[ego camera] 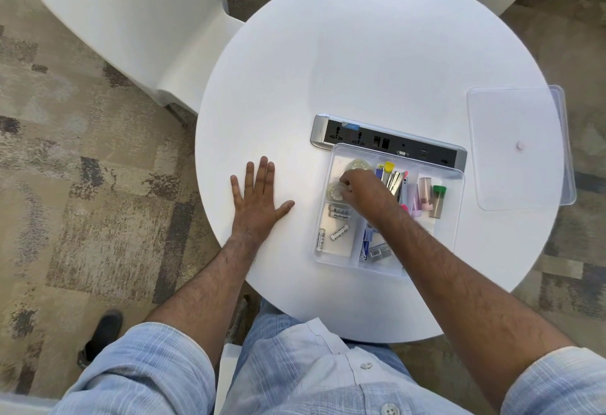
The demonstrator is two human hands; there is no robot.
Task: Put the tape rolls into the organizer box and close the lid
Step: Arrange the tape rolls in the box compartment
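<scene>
A clear organizer box (457,204) with compartments sits on the round white table (360,70). In its far-left compartment lie two clear tape rolls, one at the back (359,164) and one nearer me (335,191). My right hand (367,193) reaches into that compartment, fingertips closed on the nearer roll. My left hand (257,200) lies flat on the table to the left of the box, fingers spread, holding nothing. The clear lid (519,149) lies apart at the table's right edge, overhanging it.
A silver power strip with sockets (347,134) lies just behind the box. Other compartments hold batteries (337,234), pens and clips (395,180), and small tubes (436,200). White chairs (124,21) stand at the far left and far right.
</scene>
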